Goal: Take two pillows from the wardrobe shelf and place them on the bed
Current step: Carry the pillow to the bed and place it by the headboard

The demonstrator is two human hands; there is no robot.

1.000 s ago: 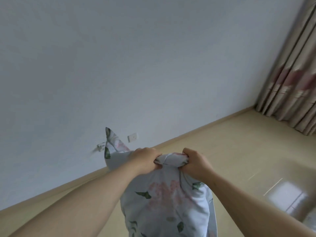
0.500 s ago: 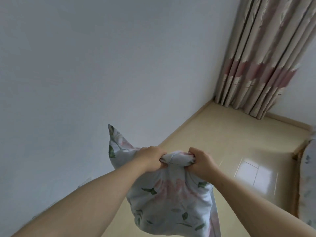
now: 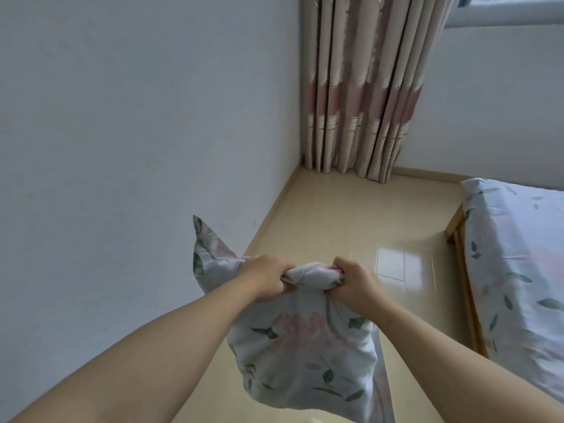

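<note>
A pale blue pillow (image 3: pixel 302 352) printed with pink flowers and green leaves hangs in front of me above the floor. My left hand (image 3: pixel 265 277) and my right hand (image 3: pixel 354 285) both clutch its bunched top edge, fists close together. One corner of the pillow sticks up to the left of my left hand. The bed (image 3: pixel 518 270), covered in matching floral fabric on a wooden frame, lies at the right edge of the view, apart from the pillow. No wardrobe and no second pillow are in view.
A plain white wall (image 3: pixel 122 148) runs along my left. Striped beige and pink curtains (image 3: pixel 363 87) hang in the far corner. Glossy beige floor (image 3: pixel 351 227) stretches between the wall and the bed.
The view has swung right: the curtains moved toward the centre and the bed has come into sight at right. Both hands keep the same grip on the pillow.
</note>
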